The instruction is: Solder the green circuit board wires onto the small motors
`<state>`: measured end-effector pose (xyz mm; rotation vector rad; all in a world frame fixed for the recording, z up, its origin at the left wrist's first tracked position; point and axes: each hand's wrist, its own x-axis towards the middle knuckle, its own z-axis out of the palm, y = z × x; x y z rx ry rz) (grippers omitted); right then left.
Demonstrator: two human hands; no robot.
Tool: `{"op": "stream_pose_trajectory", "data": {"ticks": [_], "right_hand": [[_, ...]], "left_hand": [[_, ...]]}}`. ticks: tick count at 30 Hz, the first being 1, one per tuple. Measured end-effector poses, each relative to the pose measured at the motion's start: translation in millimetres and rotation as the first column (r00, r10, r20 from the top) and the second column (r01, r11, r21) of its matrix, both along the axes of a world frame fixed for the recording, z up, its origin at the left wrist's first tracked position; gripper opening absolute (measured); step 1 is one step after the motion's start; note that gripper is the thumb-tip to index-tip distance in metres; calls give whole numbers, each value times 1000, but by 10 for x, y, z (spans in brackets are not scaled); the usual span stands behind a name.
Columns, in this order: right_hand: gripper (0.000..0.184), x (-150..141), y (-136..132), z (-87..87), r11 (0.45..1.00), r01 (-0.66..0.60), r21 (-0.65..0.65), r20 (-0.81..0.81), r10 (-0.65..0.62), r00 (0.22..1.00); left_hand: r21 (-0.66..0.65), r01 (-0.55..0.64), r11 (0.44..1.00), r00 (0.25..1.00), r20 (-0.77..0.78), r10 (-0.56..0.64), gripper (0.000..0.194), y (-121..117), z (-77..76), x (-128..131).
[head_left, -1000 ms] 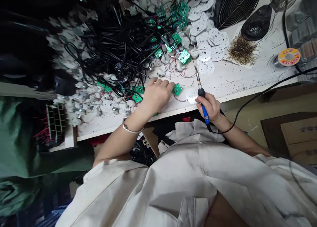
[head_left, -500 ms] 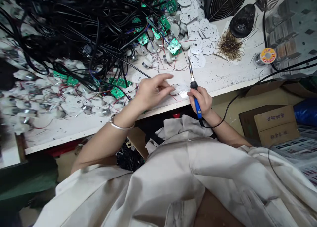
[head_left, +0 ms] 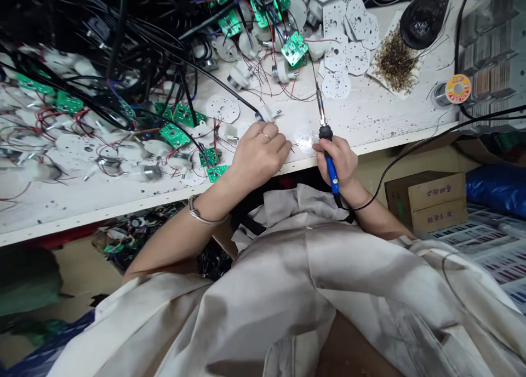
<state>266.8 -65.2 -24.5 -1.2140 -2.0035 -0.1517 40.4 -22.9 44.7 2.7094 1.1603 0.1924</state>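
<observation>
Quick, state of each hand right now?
Left hand: curled; whether it holds anything cannot be told.
Right hand: closed, holding the soldering iron.

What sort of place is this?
Most likely a small electronics workshop: the right hand holds a soldering iron, a solder spool stands nearby, and green circuit boards lie about.

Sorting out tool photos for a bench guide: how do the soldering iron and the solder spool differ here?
The iron is long and slim, while the spool is short and round. The iron has a blue handle; the spool has an orange-yellow label. The right hand grips the iron, whereas the spool rests on the bench, untouched. Both are in the right half of the view.
</observation>
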Motion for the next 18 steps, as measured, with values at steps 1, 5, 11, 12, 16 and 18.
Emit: {"op": "stream_pose_trajectory", "data": {"ticks": [1, 5, 11, 12, 16, 18], "right_hand": [[28, 4, -7, -11, 999, 8, -40, 12, -7, 1000], [29, 23, -29, -21, 989, -8, -149, 15, 10, 1000], [32, 11, -19, 67, 997, -73, -25, -52, 72, 996], [34, 11, -13, 74, 996, -88, -21, -82, 86, 993], [37, 24, 2, 104, 989, -126, -73, -182, 111, 977], [35, 36, -11, 145, 982, -173, -77, -276, 145, 950]], "left_hand": [[-17, 7, 1000, 1000, -4, -7, 44, 9, 15, -8], [-82, -89, 993, 994, 64, 94, 37, 14, 13, 29], [-5, -247, 969, 943, 228, 242, 20, -4, -252, 164], [-1, -222, 975, 942, 258, 215, 18, 3, -308, 174], [-33, -170, 985, 909, 380, 169, 12, 34, -450, 152], [-58, -167, 984, 896, 407, 176, 9, 42, -458, 121]]}}
